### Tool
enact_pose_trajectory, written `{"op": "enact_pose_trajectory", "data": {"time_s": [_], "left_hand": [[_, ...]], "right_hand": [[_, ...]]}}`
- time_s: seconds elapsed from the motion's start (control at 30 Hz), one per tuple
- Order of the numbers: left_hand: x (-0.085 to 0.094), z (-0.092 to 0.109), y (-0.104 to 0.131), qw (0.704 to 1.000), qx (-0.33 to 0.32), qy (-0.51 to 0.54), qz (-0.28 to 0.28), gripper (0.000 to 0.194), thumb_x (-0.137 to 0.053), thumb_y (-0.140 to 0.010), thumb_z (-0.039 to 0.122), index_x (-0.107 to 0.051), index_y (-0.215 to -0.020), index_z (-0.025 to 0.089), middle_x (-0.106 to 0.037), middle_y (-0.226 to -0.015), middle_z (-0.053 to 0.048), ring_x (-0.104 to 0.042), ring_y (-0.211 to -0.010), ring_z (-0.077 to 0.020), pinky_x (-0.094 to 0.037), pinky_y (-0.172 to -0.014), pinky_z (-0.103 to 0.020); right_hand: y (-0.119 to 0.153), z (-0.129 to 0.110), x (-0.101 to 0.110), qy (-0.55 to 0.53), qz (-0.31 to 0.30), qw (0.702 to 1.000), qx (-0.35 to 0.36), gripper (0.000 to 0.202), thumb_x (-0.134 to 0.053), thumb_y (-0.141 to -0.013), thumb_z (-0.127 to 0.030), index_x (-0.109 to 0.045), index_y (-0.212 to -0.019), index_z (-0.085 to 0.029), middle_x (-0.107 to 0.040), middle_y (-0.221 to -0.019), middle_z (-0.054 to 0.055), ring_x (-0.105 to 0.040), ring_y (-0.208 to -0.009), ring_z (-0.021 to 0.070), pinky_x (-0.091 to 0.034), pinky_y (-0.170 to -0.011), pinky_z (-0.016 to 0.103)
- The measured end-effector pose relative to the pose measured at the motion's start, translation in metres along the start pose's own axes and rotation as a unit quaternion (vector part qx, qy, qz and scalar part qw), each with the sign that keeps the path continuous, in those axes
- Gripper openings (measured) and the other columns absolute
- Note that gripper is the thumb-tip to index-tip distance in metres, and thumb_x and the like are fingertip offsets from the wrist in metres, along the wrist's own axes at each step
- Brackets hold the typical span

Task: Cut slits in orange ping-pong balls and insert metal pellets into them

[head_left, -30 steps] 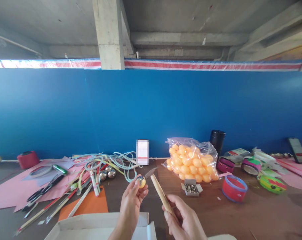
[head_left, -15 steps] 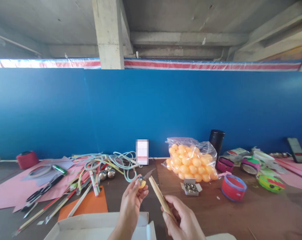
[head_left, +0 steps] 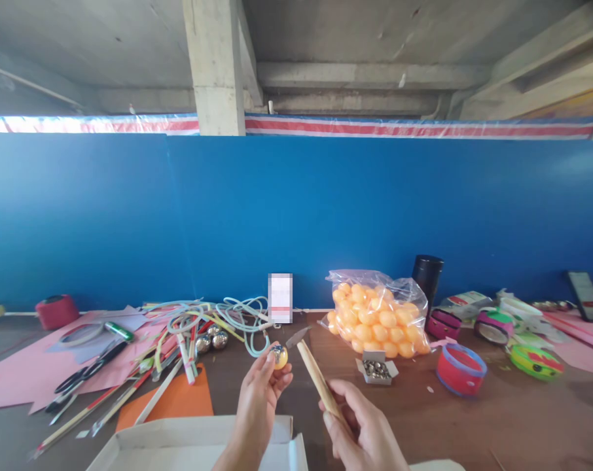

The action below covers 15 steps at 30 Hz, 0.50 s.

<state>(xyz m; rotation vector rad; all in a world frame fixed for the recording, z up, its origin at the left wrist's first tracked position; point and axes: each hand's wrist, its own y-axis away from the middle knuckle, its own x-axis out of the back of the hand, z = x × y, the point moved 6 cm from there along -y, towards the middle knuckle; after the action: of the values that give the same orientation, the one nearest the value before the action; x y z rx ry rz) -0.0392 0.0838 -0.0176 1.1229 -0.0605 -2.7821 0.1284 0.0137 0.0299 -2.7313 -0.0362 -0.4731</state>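
My left hand (head_left: pixel 258 392) pinches an orange plastic ball (head_left: pixel 281 361) between thumb and fingers. Shiny silver pieces cover part of the ball, and my fingers hide some of it. In my right hand (head_left: pixel 355 422) is the wooden handle of a small hammer (head_left: pixel 321 383). Its grey metal head, tapering at one end, is just up and to the right of the ball, with a small gap between them. Right of the hammer stands a small open box (head_left: pixel 376 370) of shiny metal tacks. Behind that sits a clear bag (head_left: pixel 375 320) full of orange balls.
An open white carton (head_left: pixel 198 425) lies at the near edge. On the left are scissors (head_left: pixel 75 381), pink paper (head_left: pixel 16 366), tangled pale-blue tubing (head_left: pixel 237 314) and several silver balls (head_left: pixel 213 339). To the right are a red tape roll (head_left: pixel 461 371) and a black cylinder (head_left: pixel 428 278).
The hammer head has moved slightly right and up, away from the ball. More of the ball's silver-and-orange surface now shows in my left hand.
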Motion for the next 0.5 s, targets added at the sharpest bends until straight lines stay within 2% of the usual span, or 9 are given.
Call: {"op": "enact_pose_trajectory", "data": {"time_s": [0.13, 0.3, 0.5], "left_hand": [[-0.0012, 0.0001, 0.0011, 1.0, 0.001, -0.003, 0.001, 0.034, -0.068, -0.068, 0.025, -0.062, -0.099, 0.013, -0.067, -0.076, -0.007, -0.064, -0.066, -0.0138, -0.052, -0.061, -0.025], [-0.003, -0.0003, 0.0008, 1.0, 0.007, 0.001, -0.002, 0.033, -0.069, -0.067, 0.025, -0.062, -0.097, 0.013, -0.066, -0.075, -0.006, -0.063, -0.065, -0.0134, -0.051, -0.058, -0.024], [-0.0009, -0.0013, -0.0001, 1.0, 0.007, -0.003, 0.001, 0.032, -0.069, -0.068, 0.026, -0.061, -0.096, 0.013, -0.064, -0.074, -0.005, -0.063, -0.064, -0.0129, -0.051, -0.058, -0.024]], "right_hand": [[0.0002, 0.0004, -0.0014, 0.008, -0.007, 1.0, -0.002, 0.026, -0.049, -0.078, -0.031, -0.057, -0.099, -0.018, -0.066, -0.081, 0.006, -0.062, -0.067, 0.017, -0.05, -0.058, 0.024], [0.0002, -0.0001, -0.0007, -0.001, 0.0, 1.0, 0.006, 0.031, -0.048, -0.079, -0.038, -0.056, -0.102, -0.018, -0.065, -0.082, 0.007, -0.062, -0.068, 0.0175, -0.051, -0.058, 0.024], [0.0002, 0.0, -0.0014, 0.004, -0.005, 1.0, 0.016, 0.029, -0.049, -0.08, -0.037, -0.056, -0.101, -0.018, -0.065, -0.082, 0.007, -0.062, -0.066, 0.0168, -0.051, -0.062, 0.026]]}}
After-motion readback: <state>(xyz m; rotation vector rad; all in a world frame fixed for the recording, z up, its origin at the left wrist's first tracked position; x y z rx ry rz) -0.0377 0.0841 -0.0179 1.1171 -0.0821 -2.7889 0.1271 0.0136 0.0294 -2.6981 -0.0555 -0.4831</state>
